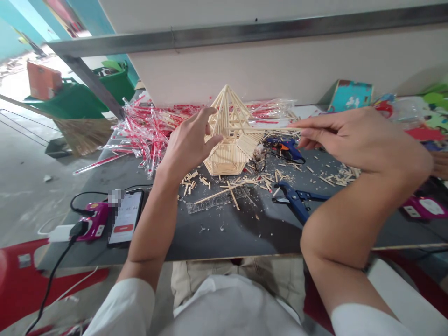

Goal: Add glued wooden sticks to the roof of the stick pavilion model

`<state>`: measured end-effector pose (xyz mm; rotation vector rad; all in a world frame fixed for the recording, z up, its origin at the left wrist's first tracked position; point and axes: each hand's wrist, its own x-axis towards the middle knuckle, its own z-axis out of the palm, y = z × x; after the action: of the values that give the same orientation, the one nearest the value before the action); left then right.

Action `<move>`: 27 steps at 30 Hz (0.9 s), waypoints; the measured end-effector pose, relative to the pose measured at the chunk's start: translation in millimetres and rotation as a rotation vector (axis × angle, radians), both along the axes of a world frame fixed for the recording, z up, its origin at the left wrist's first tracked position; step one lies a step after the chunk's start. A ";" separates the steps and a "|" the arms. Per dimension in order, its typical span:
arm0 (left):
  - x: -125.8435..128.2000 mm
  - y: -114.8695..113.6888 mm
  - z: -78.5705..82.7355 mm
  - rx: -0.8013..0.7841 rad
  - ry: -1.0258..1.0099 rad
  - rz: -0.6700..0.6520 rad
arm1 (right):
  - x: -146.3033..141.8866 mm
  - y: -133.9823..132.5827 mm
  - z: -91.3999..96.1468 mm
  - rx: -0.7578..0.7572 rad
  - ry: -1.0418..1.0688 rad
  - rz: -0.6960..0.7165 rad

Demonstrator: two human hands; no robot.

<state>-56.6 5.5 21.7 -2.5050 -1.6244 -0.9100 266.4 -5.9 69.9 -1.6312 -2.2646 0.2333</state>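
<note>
A small house model [229, 140] made of thin wooden sticks stands on the dark tabletop [217, 233], with a hexagonal base and a pointed open roof frame. My left hand [189, 140] rests against its left side, thumb and fingers touching the frame. My right hand [353, 135] pinches a long thin wooden stick [259, 129] and holds it level across the model's roof.
Cut stick pieces litter the table around the model. A heap of red-and-clear plastic wrappers [147, 128] lies behind on the left. Blue cutters [297, 198], a blue glue gun [285, 148], a clear ruler [217, 201], a phone [126, 217] and a charger [93, 219] lie nearby.
</note>
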 end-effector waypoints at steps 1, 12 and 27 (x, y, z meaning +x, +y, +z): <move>1.0 1.2 -1.8 0.003 0.005 0.000 | -0.3 -0.3 0.1 0.020 0.020 -0.014; 7.2 4.9 -5.0 0.043 0.258 0.097 | 5.6 2.6 -0.1 -0.034 -0.029 0.029; 3.7 13.1 -16.3 0.133 0.157 0.006 | 19.0 -1.0 -0.5 -0.076 -0.082 -0.012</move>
<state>-52.9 18.6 5.4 -2.4141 -1.4730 -0.7705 285.4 -7.0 69.3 -1.7217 -2.3327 0.2565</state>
